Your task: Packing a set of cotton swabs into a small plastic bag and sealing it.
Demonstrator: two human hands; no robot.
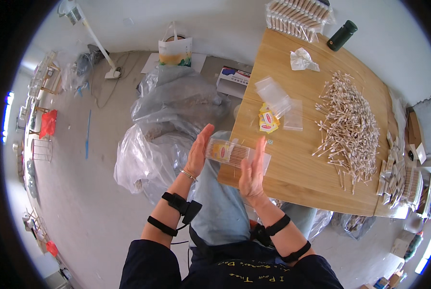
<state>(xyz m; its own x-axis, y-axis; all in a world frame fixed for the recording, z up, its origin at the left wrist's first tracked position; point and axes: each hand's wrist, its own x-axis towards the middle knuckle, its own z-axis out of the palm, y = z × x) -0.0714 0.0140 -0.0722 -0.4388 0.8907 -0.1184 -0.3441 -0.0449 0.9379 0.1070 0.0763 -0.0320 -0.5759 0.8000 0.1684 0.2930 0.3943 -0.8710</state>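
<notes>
A clear plastic bag of cotton swabs [231, 153], with a yellow label card inside, lies between my two palms by the table's near left corner. The swabs in it lie side by side, lengthwise between my hands. My left hand [197, 153] is flat at the bag's left end, fingers stretched out. Across the bag's right part stands my right hand [254, 172], fingers straight and thumb raised, hiding some of the plastic. A stretch of bag shows beyond it. Further up the table are yellow label cards [268, 119] and empty clear bags [274, 95].
A big heap of loose cotton swabs [347, 127] covers the wooden table's [292, 173] right half. Filled packs [297, 19], a dark green bottle [342, 35] and a crumpled tissue [303, 60] stand farther back. Large plastic sacks [165, 125] lie on the floor at the left.
</notes>
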